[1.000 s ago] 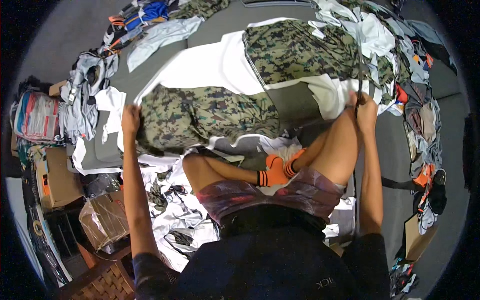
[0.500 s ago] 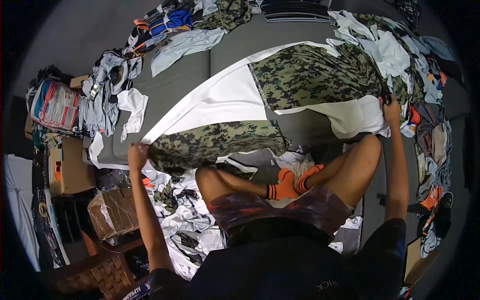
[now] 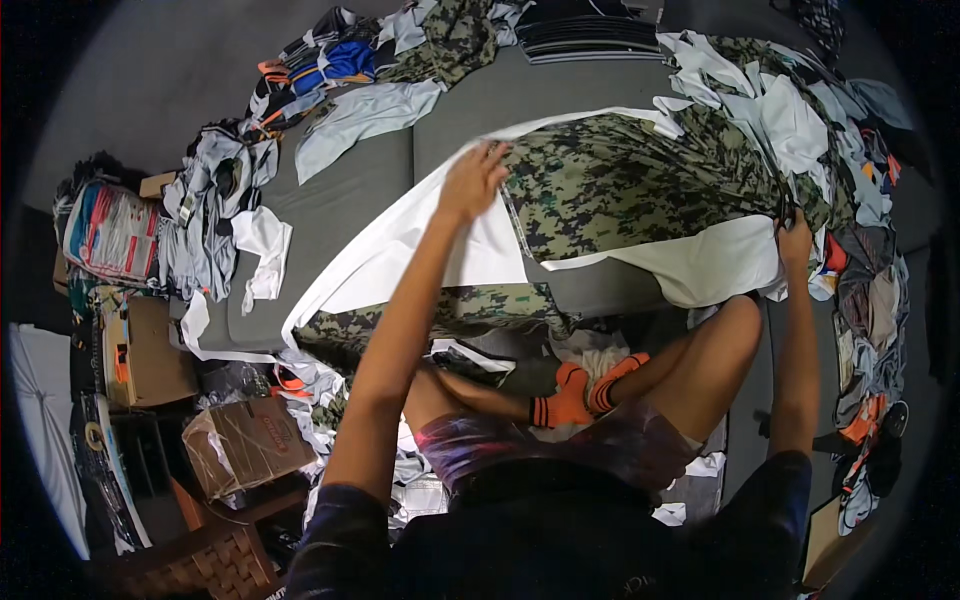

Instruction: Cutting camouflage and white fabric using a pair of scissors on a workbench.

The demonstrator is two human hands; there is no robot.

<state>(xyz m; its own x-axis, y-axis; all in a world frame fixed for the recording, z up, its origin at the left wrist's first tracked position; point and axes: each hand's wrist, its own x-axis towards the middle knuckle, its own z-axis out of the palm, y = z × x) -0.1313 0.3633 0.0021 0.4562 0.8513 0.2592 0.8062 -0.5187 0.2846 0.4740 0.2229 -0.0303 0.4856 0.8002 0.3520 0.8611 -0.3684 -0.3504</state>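
A large fabric piece with green camouflage panels [image 3: 620, 185] and white panels [image 3: 490, 245] is spread across the grey cushions in front of me. My left hand [image 3: 475, 182] lies on its upper edge, where white meets camouflage, with fingers stretched out and nothing gripped. At the far right end of the fabric, my right hand [image 3: 795, 243] is closed on the gathered edge. Something thin and dark shows by its fingertips, too small to make out. A lower camouflage strip [image 3: 490, 305] partly passes behind my left forearm.
Heaps of white, grey and camouflage cloth [image 3: 795, 125] lie at the right, more grey cloth [image 3: 205, 190] at the left. A stack of dark folded fabric [image 3: 590, 35] sits at the back. Cardboard boxes [image 3: 250, 445] stand at the left. My crossed legs and orange socks [image 3: 572, 395] are below the fabric.
My left hand has let go of the fabric's lower left corner and moved up and right onto its upper edge. The left corner has sunk down; my right hand stays at the right end.
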